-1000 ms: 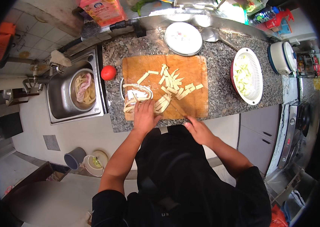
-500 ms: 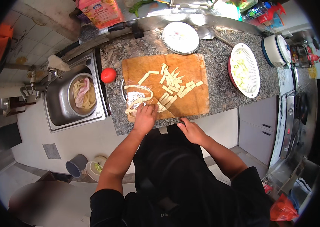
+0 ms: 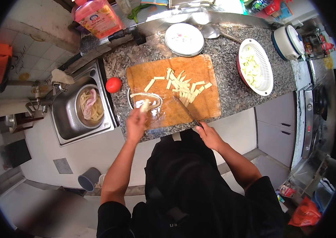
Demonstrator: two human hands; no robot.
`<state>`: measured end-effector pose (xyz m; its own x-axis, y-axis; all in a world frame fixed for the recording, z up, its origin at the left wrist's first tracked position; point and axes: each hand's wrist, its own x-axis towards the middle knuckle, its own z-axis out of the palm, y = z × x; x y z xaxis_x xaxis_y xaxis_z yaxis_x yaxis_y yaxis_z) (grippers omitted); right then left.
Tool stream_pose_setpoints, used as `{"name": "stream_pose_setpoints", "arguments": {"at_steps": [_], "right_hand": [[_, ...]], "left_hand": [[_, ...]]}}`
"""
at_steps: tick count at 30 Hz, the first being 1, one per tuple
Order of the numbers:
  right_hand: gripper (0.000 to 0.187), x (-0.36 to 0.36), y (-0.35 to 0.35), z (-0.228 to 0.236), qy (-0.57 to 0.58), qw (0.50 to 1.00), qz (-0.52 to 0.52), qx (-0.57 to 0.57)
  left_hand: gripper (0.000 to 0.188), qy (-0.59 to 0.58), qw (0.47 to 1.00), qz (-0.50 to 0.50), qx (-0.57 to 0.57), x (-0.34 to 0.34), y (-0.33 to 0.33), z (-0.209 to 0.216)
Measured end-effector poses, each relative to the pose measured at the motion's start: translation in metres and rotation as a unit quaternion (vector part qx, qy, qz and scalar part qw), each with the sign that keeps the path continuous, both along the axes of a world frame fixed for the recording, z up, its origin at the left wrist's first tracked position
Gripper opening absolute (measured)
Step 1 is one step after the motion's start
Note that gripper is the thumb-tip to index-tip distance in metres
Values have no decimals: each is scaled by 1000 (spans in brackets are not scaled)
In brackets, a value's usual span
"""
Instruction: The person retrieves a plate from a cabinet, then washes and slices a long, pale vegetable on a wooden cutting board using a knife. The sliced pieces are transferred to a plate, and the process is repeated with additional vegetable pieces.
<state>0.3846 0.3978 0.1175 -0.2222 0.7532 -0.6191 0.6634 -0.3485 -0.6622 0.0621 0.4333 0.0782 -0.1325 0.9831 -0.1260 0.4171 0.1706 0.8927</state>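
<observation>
My left hand (image 3: 136, 125) is closed on the end of a pale yellow bean curd stick (image 3: 145, 107) at the left edge of the wooden cutting board (image 3: 201, 67). Another length of it curves across the board just beyond my fingers. In my right hand (image 3: 210, 135) is the dark handle of a kitchen knife (image 3: 187, 110), at the board's front edge. Its blade slants to the far left over the wood, beside a row of cut pieces (image 3: 189, 97). More cut strips (image 3: 176, 80) lie scattered toward the board's far middle.
A tomato (image 3: 114, 85) sits left of the board. Beyond it, the sink (image 3: 60, 125) holds a metal basin with soaking strips and a pinkish cloth-like thing. Behind the board are a round plate (image 3: 183, 39) and a metal spatula (image 3: 210, 31). A colander (image 3: 268, 69) of sliced greens stands right.
My left hand has lifted and moved left, drawing the bean curd stick away from the cut row. The knife stays at the row, its handle slightly farther right.
</observation>
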Motion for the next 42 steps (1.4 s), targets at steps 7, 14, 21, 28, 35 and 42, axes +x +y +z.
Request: {"name": "stream_pose_setpoints", "arguments": {"at_steps": [7, 14, 21, 28, 35, 42], "right_hand": [[54, 7, -2, 7, 34, 999, -13, -10], [52, 12, 5, 5, 47, 999, -8, -9], [48, 11, 7, 3, 92, 996, 1, 9], [46, 21, 2, 3, 92, 995, -44, 2], [47, 18, 0, 4, 82, 996, -35, 12], [47, 12, 1, 18, 48, 998, -27, 16]], "left_hand": [[21, -313, 935, 164, 24, -29, 16, 139], [25, -339, 907, 161, 193, -50, 1, 259], [32, -327, 909, 104, 234, -26, 37, 310], [22, -74, 997, -2, 22, 8, 51, 247], [40, 331, 929, -163, 34, 64, 50, 3], [56, 410, 879, -209, 125, 81, 44, -34]]}}
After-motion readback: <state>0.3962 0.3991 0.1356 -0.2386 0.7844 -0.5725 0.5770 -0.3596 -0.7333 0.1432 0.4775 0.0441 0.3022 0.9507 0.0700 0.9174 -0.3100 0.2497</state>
